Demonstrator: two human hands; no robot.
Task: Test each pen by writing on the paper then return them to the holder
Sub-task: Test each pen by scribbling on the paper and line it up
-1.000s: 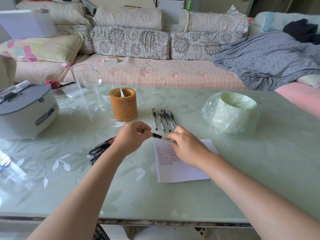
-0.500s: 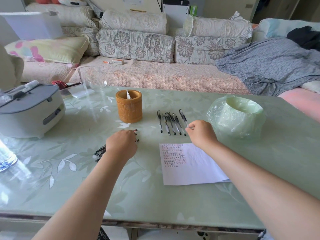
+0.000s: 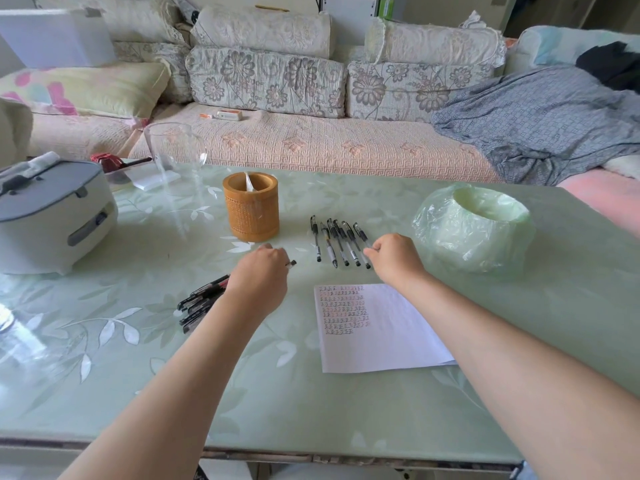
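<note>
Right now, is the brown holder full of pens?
Not full: only one white thing pokes up in the holder; pens lie on the table.

A desk (image 3: 311, 427) with a glossy, pale green, leaf-patterned top fills the foreground, with bright reflections on its left side. Behind it runs a sofa (image 3: 311, 147) under a peach quilted cover, backed by floral cushions (image 3: 266, 81) with cream bolsters (image 3: 263, 29) stacked on them. A grey patterned blanket (image 3: 536, 126) lies crumpled at the right end, and a yellow pillow (image 3: 86, 88) with pink flowers at the left.
</note>
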